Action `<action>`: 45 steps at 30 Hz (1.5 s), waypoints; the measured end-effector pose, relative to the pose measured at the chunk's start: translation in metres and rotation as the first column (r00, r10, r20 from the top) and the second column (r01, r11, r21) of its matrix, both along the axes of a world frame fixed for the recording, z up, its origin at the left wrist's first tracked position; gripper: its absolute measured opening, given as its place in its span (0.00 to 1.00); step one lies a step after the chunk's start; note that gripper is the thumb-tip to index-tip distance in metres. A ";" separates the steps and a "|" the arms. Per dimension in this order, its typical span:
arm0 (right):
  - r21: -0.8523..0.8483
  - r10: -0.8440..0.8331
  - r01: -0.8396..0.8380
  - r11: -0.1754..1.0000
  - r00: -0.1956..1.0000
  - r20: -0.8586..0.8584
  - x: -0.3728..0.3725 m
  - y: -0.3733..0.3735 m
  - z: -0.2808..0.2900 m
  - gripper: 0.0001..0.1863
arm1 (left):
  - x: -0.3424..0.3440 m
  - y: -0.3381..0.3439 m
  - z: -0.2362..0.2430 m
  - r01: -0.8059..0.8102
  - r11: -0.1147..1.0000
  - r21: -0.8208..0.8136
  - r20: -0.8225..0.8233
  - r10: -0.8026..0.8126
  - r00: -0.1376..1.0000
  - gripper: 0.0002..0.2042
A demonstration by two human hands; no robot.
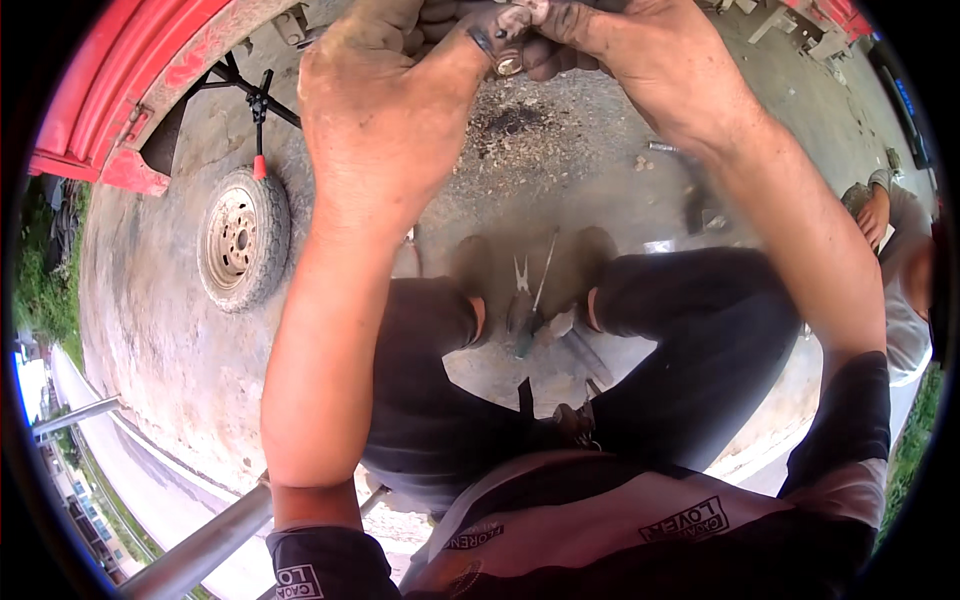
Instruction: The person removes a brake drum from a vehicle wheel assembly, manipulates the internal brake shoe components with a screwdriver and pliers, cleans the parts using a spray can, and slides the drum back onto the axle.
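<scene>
Along the left rim, red panel (110,90): it is curving with the lens and running out of view at the top.
Wheel (240,240): it is lying on the concrete, rim face up, well apart from both hands; a black-armed stand (258,105) is ending in a red tip at its upper edge.
Left hand (390,120): it is reaching to the upper edge, thumb pointing right, fingers bent inward; their far parts are being cut off.
Small round metallic piece (509,67): it is sitting where the two hands are meeting, just below the left thumb in view and to the left of the right hand's darkened fingers. The left thumb is lying nearer; no long axis is showing.
Grip: the fingers are pressing close together, but I cannot tell which hand is holding the piece, since skin and grime are hiding most of it.
Pliers (521,287): they are lying between the feet, tips pointing away from the person; a thin rod (546,265) is slanting beside them, the lower ends blurring.
Right hand (660,60): it is coming in from the right, thumb toward the left one, its upper side being cut off.
Co-worker's hand (874,217): it is resting far right, well apart.
</scene>
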State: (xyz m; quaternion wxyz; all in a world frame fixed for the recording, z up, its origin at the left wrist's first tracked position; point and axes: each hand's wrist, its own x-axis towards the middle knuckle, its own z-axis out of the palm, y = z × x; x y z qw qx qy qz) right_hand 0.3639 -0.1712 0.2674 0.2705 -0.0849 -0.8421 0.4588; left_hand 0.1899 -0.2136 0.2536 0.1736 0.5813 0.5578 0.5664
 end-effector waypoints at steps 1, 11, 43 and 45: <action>0.006 0.017 -0.017 1.000 0.999 -0.036 -0.012 0.000 0.001 0.11 | -0.009 -0.006 0.004 -0.024 1.000 0.014 -0.004 0.024 1.000 0.11; -0.512 -0.378 0.259 0.819 0.915 -0.142 -0.139 0.006 -0.065 0.10 | -0.140 -0.055 -0.004 -0.186 0.983 0.016 -0.464 0.172 0.869 0.08; 0.384 -0.321 0.092 0.919 0.741 0.590 -0.109 -0.036 -0.108 0.43 | -0.199 -0.028 -0.293 -0.002 0.804 -0.595 -0.097 -0.069 0.993 0.06; 0.379 -0.363 0.157 0.912 0.737 0.571 -0.108 -0.041 -0.112 0.42 | -0.195 -0.019 -0.209 0.035 0.826 -0.563 0.084 0.015 0.996 0.06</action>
